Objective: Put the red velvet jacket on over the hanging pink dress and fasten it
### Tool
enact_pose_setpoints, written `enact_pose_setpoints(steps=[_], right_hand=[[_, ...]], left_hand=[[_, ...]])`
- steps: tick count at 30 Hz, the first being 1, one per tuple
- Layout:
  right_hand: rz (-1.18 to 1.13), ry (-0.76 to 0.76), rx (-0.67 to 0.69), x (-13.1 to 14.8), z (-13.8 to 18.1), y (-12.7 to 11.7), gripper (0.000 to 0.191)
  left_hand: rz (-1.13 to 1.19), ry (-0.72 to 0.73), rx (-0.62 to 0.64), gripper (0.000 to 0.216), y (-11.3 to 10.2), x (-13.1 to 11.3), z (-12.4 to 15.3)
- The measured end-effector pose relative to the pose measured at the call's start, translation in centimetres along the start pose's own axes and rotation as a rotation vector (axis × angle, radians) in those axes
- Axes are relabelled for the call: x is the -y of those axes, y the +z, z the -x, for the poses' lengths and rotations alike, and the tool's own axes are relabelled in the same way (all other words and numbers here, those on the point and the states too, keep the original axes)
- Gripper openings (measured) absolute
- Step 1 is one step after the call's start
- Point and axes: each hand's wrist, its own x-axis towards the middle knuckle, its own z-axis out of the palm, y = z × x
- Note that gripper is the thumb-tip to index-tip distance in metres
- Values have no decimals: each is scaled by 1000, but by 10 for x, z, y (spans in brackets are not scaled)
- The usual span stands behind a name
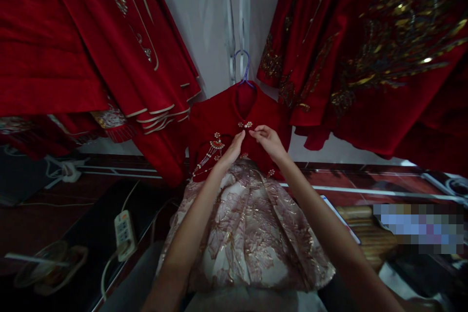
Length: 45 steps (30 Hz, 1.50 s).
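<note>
A red jacket [210,117] with a stand collar hangs from a purple hanger [246,66]. Pearly flower-shaped ornaments [245,125] sit at its front below the collar, and a fan-shaped beaded tassel [216,145] is on its left side. Just under the collar ornaments, my left hand [234,147] is at the jacket front, its fingers pressed together. Facing it, my right hand [268,140] has thumb and index finger pinched close to the same spot. What lies between either hand's fingertips is too small to make out. A pale pink brocade skirt [248,224] with metallic sheen spreads below the jacket.
Red garments [120,58] hang at left, and gold-embroidered red ones [395,58] at right. A power strip [125,235] rests on a black surface beside a plastic cup [44,263]. A flat tablet-like device [340,219] lies by a wooden stool [365,234]. White rack bars run along the floor.
</note>
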Motion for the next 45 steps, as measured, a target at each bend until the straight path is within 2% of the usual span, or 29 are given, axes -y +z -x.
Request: enact_pose_setpoints(steps=[3,7,10,14,19,22,26,29,32,36,45], right_hand=[[35,-81,-18,3,9,-1,33],[295,-256,-165,3,26,0,16],[345,-239,-68,-2,37,14,13],[384,-198,81,-20,40,44,21],[384,-223,58,-40,31,72,21],[343,-222,52,-44,26,78,18],[278,-178,81,-42,21,74,18],[200,-162,34,-40,14,70,17],[167,-208,20,-39,6,72,18],[224,-242,57,-42,-3,79,17],[312,-347,10,-46,-9,91,13]], left_hand=[[193,-128,-15,35,7,4,13],[333,-297,-138,29,2,19,27],[435,-357,-286,32,-8,30,30],[573,-241,-449,31,-15,37,29],[573,-145,-589,27,-17,44,28],[527,-116,-647,35,-18,49,28],[428,-83,-622,45,-21,50,29],[295,-74,-597,36,-26,51,27],[184,-56,-607,32,-30,54,24],[202,-12,-608,29,-31,54,19],[204,22,-594,23,-40,42,13]])
